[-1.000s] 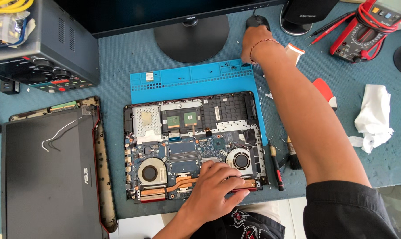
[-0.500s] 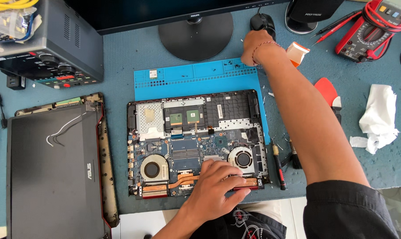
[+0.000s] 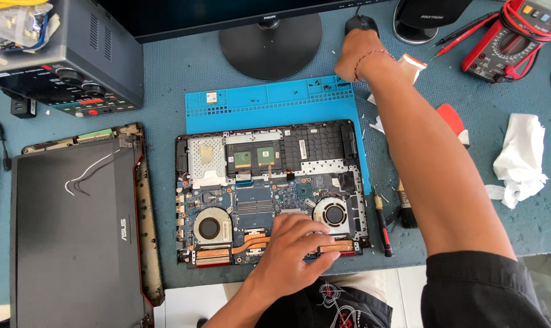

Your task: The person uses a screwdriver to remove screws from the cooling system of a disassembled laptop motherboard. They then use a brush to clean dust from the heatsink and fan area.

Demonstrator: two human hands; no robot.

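Fingers of your left hand [image 3: 293, 249] lay spread flat on the near edge of the opened laptop base [image 3: 272, 191], pressing between the two cooling fans [image 3: 210, 228] and over the copper heat pipe [image 3: 254, 243], gripping nothing. The base sat on the blue repair mat [image 3: 269, 100], mid-table. Your right hand [image 3: 355, 54] reached far, beside the monitor stand [image 3: 269, 45], curled at a small dark object [image 3: 360, 24]; whether it was clamped on it, you could not tell from the head view. Judging by this, you were fetching something while steadying the board; the next move would call for a sure grasp. A screwdriver [image 3: 382, 222] and a brush [image 3: 405, 209] lay right of the base.
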